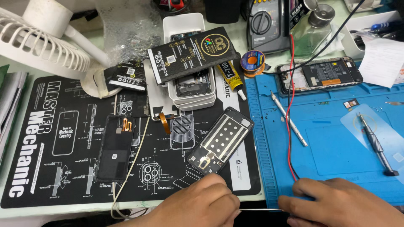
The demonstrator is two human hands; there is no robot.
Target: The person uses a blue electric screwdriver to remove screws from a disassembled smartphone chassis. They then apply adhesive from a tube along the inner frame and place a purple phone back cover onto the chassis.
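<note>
Cluttered with phone parts, the bench [139, 206] carries a black printed work mat [50, 143] and a blue silicone mat [336, 138] side by side. At the near edge, the left hand [206, 204] and the right hand [341, 204] each close a grip on one end of a thin metal rod [259, 209], which spans the gap between them; both grips are clenched on it. Just beyond the left grip lies a phone frame [221, 141], tilted, its inner side up with a pale perforated panel. Farther left of that grip rests a dark phone back cover [114, 147], with a cream cable [130, 168] looping past it. Beyond the right grip a red wire [289, 126] runs away across the blue mat, a slim metal tool [288, 118] beside it. To the right of that grip lies a screwdriver [376, 145]. Well beyond both grips sit an opened phone [320, 75], a multimeter [266, 25] and a white fan [42, 46].
</note>
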